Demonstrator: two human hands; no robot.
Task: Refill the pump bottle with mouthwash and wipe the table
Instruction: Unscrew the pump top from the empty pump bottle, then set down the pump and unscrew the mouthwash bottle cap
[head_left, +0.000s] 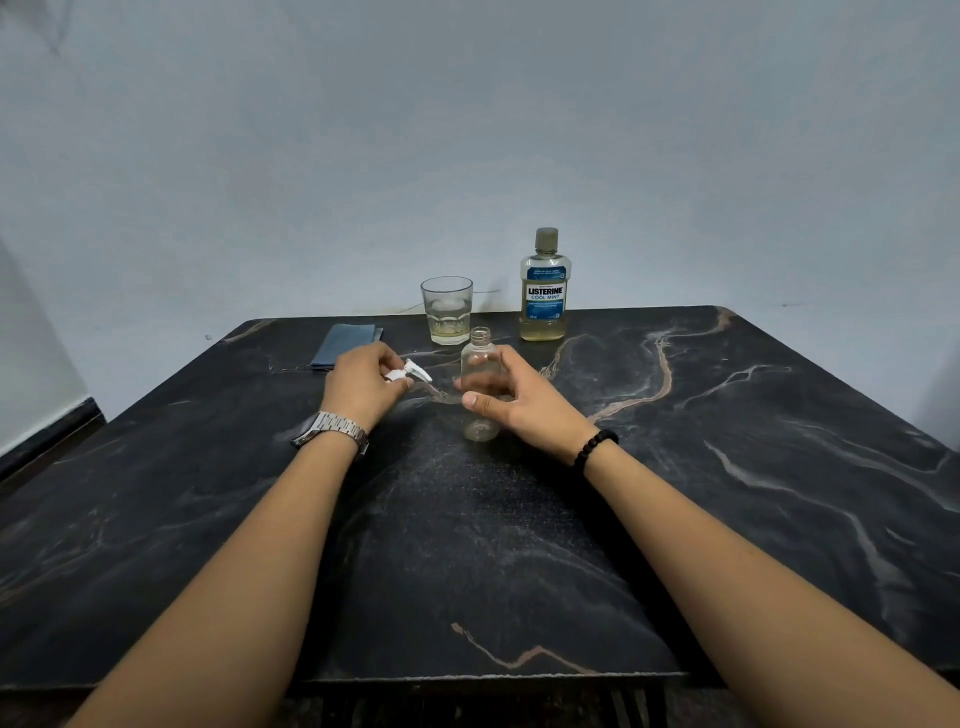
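Note:
A small clear pump bottle (480, 370) stands upright and uncapped in the middle of the dark marble table (675, 467); it looks nearly empty. My right hand (514, 402) grips its body from the right. My left hand (363, 384) holds the white pump head (410, 371) just left of the bottle, its clear dip tube trailing toward the bottle. A mouthwash bottle (544, 291) with a blue label and closed cap stands at the back, about a quarter full of yellowish liquid. A folded blue-grey cloth (345, 344) lies at the back left.
A drinking glass (447, 310) with a little yellowish liquid stands just behind the pump bottle, left of the mouthwash. A pale wall runs close behind the table. The near table edge crosses the bottom of the view.

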